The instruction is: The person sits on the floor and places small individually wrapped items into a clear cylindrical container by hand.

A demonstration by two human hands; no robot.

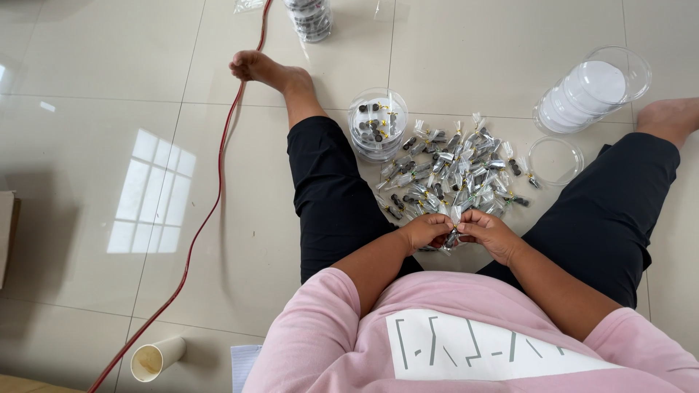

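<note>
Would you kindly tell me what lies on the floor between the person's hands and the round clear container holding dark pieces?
In the head view, a pile of small clear packets lies between the hands and the container.

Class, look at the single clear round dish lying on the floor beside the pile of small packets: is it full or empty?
Empty. The clear dish shows only bare floor tile through it; the packets lie beside it, none inside.

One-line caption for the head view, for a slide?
Seated on a tiled floor, left hand and right hand pinch one small clear packet beside a packet pile.
</note>
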